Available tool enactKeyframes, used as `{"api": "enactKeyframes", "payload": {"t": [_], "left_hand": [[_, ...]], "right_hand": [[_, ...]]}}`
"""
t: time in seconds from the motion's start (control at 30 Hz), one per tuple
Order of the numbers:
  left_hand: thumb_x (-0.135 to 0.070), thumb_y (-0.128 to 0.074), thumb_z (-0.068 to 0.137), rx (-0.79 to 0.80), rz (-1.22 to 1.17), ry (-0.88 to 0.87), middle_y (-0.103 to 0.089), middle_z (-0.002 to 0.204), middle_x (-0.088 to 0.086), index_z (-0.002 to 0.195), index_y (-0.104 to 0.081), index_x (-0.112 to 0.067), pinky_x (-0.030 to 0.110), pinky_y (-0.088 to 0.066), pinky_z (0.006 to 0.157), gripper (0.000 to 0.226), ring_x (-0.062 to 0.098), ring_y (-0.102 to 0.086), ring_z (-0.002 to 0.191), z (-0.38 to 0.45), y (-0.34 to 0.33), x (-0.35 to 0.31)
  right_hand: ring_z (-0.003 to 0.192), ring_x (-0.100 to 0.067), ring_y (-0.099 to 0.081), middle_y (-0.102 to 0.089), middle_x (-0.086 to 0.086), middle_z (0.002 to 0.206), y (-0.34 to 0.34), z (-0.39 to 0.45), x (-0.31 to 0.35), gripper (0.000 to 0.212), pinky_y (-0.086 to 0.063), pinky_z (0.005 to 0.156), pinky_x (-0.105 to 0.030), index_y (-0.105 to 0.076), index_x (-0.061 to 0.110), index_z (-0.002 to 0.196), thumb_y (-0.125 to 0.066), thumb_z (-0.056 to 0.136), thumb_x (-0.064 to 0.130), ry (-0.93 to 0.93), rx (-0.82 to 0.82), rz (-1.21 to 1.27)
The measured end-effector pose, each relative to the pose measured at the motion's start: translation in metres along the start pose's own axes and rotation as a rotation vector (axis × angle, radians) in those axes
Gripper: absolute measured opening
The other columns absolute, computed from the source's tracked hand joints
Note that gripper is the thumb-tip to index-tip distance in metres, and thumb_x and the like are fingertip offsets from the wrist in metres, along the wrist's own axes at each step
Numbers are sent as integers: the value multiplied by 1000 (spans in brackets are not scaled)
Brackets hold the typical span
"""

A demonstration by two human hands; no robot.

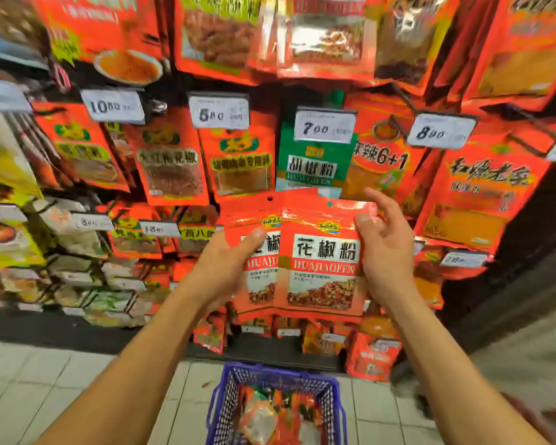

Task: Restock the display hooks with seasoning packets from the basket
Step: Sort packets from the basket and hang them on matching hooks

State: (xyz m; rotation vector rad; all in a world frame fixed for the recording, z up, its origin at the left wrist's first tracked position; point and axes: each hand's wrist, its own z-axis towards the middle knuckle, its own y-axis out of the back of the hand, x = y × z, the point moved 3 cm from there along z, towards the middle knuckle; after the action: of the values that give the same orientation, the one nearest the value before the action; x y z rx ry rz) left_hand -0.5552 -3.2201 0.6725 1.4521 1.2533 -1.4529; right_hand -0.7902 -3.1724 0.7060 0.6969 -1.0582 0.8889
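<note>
The left hand holds in its grip the left edge of the seasoning packets. They are glossy orange-red, overlapping, with a white label and a punched hole on top, held before the hanging display. The right hand grips their right edge. Below, the blue basket stands on the floor.

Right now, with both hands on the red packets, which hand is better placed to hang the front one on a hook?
Probably the right hand. It grips the front packet by its edge, thumb on top. The left hand holds the packet behind, so it can keep the rest.
</note>
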Motion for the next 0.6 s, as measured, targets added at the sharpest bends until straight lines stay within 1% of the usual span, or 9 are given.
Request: {"api": "enactKeyframes", "payload": {"t": [0.07,0.17,0.27,0.37,0.4,0.43,0.5,0.53,0.6], "left_hand": [[-38,-75,86,39,0,-58,-79,101,4,96,-79,-33,41,-61,74,12,25,-76,92,2,-4,-41],[-34,-70,85,70,3,-123,-79,100,9,93,-80,-27,34,-61,68,14,24,-76,88,3,-7,-94],[-27,-67,91,69,1,-204,-79,97,10,90,-80,-23,33,-60,65,13,23,-77,83,9,-6,-138],[-35,-70,84,64,-2,-293,-79,95,8,88,-80,-29,36,-60,67,12,24,-77,83,15,-6,-177],[-37,-73,83,60,0,-320,-79,97,9,90,-80,-30,39,-60,70,12,25,-77,85,18,-5,-188],[-37,-77,83,50,-2,-345,-79,98,10,92,-80,-30,42,-61,73,12,28,-77,88,21,-4,-198],[-39,-79,79,-8,-6,-400,-79,97,12,91,-79,-29,51,-61,81,16,32,-76,89,25,0,-215],[-41,-79,74,-46,-5,-427,-79,94,12,88,-79,-28,54,-60,83,19,33,-76,87,27,4,-222],[-45,-81,65,-99,-18,-467,-79,89,12,82,-79,-25,55,-61,79,26,33,-76,83,29,11,-235]], "right_hand": [[84,-10,-69,-71,-7,113,1,19,35,27,-53,69,-26,-66,50,111,-61,86,40,63,-16,28],[80,-7,-68,-74,-4,106,-1,46,73,27,-53,69,-26,-68,42,108,-60,86,28,115,-40,79],[69,-2,-67,-75,10,87,-3,72,106,29,-52,63,-22,-70,44,105,-59,86,25,185,-45,107],[55,5,-59,-67,20,64,-5,96,137,31,-44,53,-12,-61,33,121,-56,92,24,278,-76,126],[58,5,-62,-69,20,66,-6,104,148,33,-46,54,-12,-57,32,124,-56,92,25,286,-80,122],[63,2,-66,-73,18,72,-8,113,158,30,-50,57,-16,-58,30,122,-56,92,26,276,-68,122],[70,-7,-70,-76,11,77,-12,131,177,15,-54,62,-26,-67,26,99,-56,89,25,267,-49,110],[66,-8,-67,-73,11,72,-12,140,186,12,-52,61,-27,-68,25,85,-57,88,22,273,-69,93],[53,0,-57,-64,15,57,-13,157,200,22,-45,51,-19,-65,24,67,-57,86,14,285,-146,49]]}}
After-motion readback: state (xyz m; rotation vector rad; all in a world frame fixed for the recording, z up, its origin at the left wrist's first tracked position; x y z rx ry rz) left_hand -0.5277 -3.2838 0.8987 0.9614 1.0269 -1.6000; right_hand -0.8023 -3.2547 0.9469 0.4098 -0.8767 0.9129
